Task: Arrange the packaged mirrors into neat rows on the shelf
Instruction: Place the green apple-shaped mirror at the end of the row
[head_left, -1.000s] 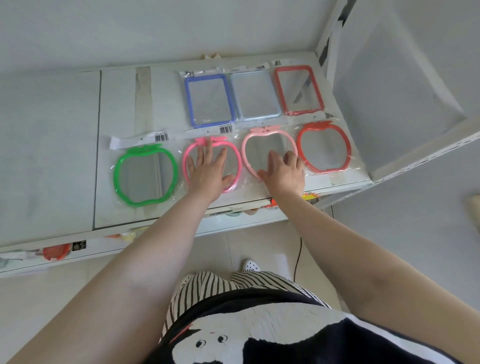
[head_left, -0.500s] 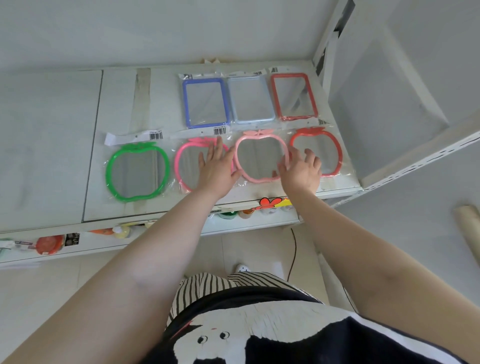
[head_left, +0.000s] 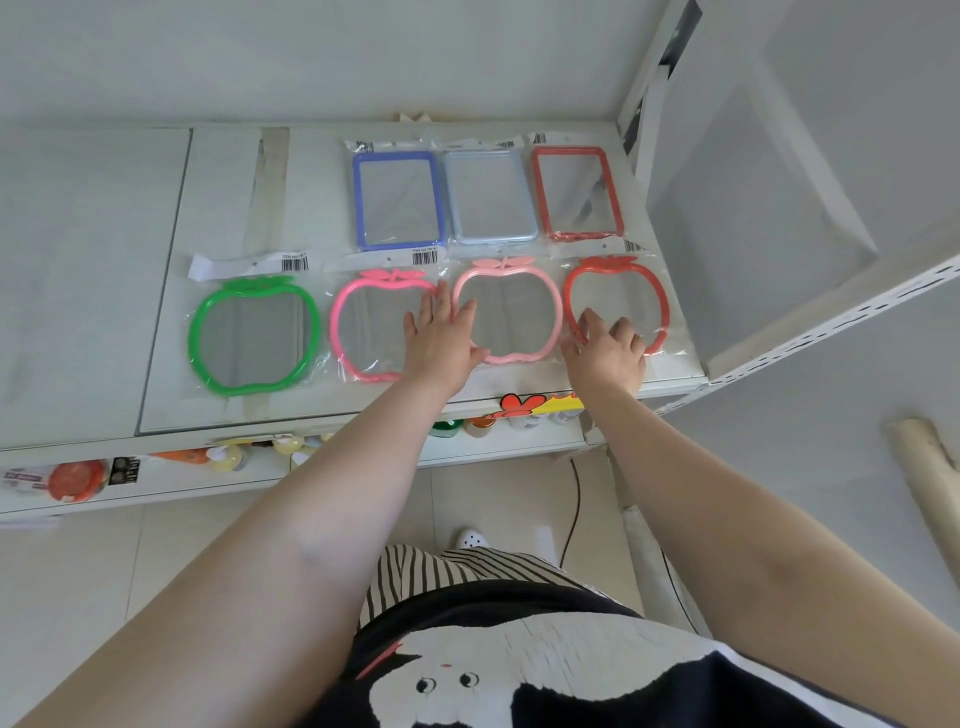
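Packaged mirrors lie in two rows on the white shelf (head_left: 228, 182). The back row holds a blue rectangular mirror (head_left: 398, 200), a light blue one (head_left: 491, 195) and a red one (head_left: 576, 192). The front row holds apple-shaped mirrors: green (head_left: 253, 335), hot pink (head_left: 369, 327), pale pink (head_left: 511, 312) and red (head_left: 615, 299). My left hand (head_left: 441, 338) lies flat, fingers spread, across the gap between the hot pink and pale pink mirrors. My right hand (head_left: 605, 351) rests with fingertips on the red apple mirror's lower left edge.
A white upright post and side panel (head_left: 737, 197) close off the shelf on the right. A lower shelf (head_left: 156, 470) under the front edge holds small colourful items. A pale wooden stick (head_left: 930, 478) leans at the far right. Tiled floor lies below.
My left hand slid right from the hot pink mirror to the gap beside the pale pink one. My right hand moved right, off the pale pink mirror onto the red apple mirror.
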